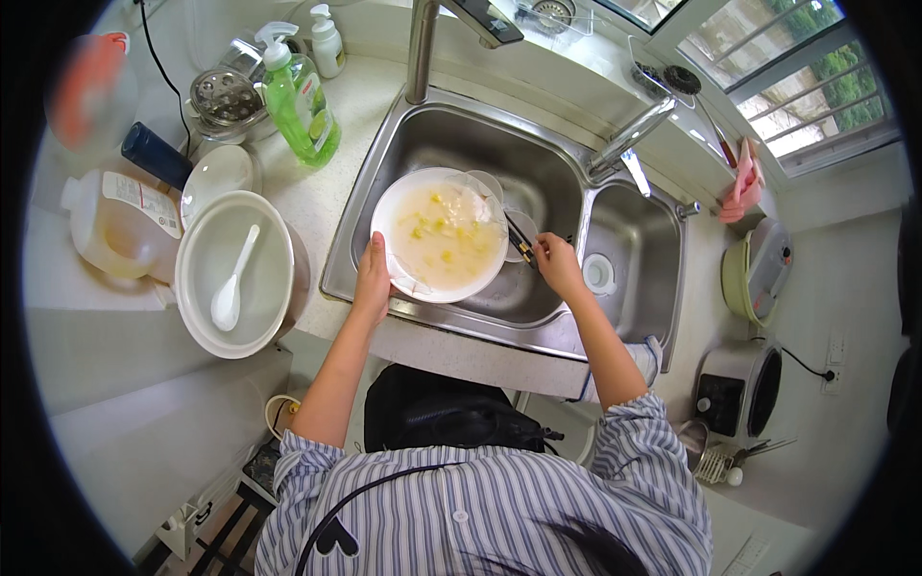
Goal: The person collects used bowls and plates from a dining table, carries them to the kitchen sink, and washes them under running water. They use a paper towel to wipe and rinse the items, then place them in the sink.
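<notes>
My left hand [372, 284] grips the near left rim of a wide white bowl [382, 212] over the large basin of the steel sink [461, 313]. Cloudy liquid with yellow food bits [439, 230] fills much of the bowl. My right hand [560, 266] holds dark chopsticks with gold-coloured bands [524, 246], pointing toward the bowl's right edge. Behind that edge, partly hidden, are a clear round dish [487, 183] and another round dish [527, 225]. What lies directly under the bowl is hidden.
Left on the counter stand a large white pot [194, 309] with a white spoon [229, 295], and green dish soap [302, 108]. A tall faucet [421, 57] rises behind the sink; a second faucet [627, 147] stands between the basins. A white drain strainer [598, 274] sits in the small basin.
</notes>
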The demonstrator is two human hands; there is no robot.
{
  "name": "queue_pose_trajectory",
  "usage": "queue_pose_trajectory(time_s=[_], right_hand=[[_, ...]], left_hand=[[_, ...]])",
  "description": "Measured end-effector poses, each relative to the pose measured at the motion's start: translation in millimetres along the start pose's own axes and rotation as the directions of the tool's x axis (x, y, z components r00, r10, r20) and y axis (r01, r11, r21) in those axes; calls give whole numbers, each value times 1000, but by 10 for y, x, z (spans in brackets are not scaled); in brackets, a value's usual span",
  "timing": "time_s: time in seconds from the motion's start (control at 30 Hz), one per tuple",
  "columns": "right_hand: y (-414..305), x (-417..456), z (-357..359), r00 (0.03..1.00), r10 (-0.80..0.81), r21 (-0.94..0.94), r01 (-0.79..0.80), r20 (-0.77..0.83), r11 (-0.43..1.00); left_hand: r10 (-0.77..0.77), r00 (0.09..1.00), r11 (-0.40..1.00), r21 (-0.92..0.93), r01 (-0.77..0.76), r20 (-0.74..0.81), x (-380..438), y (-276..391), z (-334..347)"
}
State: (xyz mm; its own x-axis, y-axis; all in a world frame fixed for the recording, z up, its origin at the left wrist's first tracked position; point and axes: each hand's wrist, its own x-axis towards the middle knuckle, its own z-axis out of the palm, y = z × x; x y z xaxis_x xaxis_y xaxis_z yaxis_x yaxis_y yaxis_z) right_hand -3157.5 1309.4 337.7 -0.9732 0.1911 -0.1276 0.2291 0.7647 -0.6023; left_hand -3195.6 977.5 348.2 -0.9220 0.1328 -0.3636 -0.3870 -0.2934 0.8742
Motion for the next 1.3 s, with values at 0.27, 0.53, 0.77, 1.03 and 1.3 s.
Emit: queue_pose_trajectory(time_s=[0.27, 0.53, 0.77, 1.03, 1.3], right_hand=[[215, 475, 685, 995, -47, -642, 90, 84, 761], [357, 600, 734, 989, -111, -603, 149, 100, 784], [-310, 470, -39, 988, -147, -171, 151, 38, 974], [-610, 471, 151, 962, -241, -87, 253, 128, 964], [-807, 627, 302, 957, -253, -130, 272, 142, 954]], left_hand=[[6, 994, 1000, -24, -8, -112, 81, 103, 31], [1, 971, 999, -32, -9, -240, 189, 36, 34], [28, 963, 1000, 0, -29, -268, 339, -35, 76], [67, 954, 994, -67, -90, -292, 535, -146, 61], [92, 939, 995, 4, -96, -332, 654, -49, -13]])
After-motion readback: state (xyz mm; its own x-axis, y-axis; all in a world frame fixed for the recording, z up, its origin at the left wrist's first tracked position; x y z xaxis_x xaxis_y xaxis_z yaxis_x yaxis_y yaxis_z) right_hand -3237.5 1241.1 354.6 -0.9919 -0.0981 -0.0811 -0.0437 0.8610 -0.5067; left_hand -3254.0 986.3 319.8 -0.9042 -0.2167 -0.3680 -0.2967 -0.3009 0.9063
